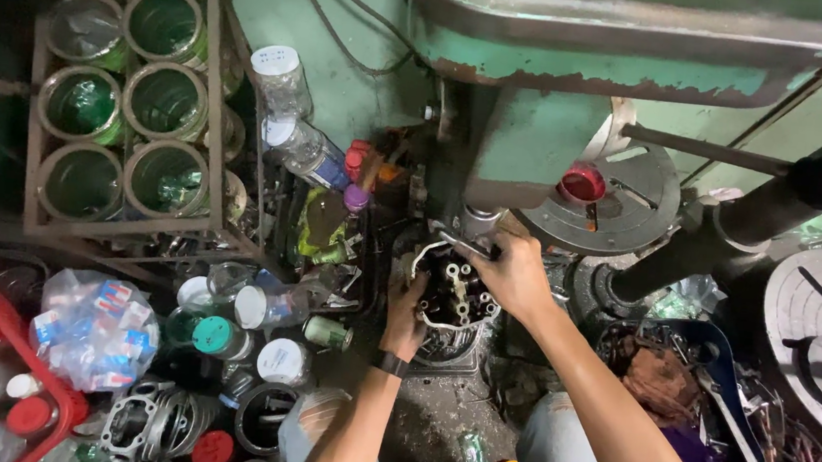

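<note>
At the centre of the frame a dark, greasy engine part (453, 293) with pale round studs sits under the green drill press (587, 77). The left hand (405, 319) grips its lower left side, fingers curled tight on it. The right hand (513, 271) rests on its upper right edge, fingers closed around a small metal piece I cannot identify. Upper left, a wire rack (213, 91) holds green tins; lower left, a red basket (53, 398) holds red-capped jars beside a clear bag of blue-and-white packets (95, 326).
</note>
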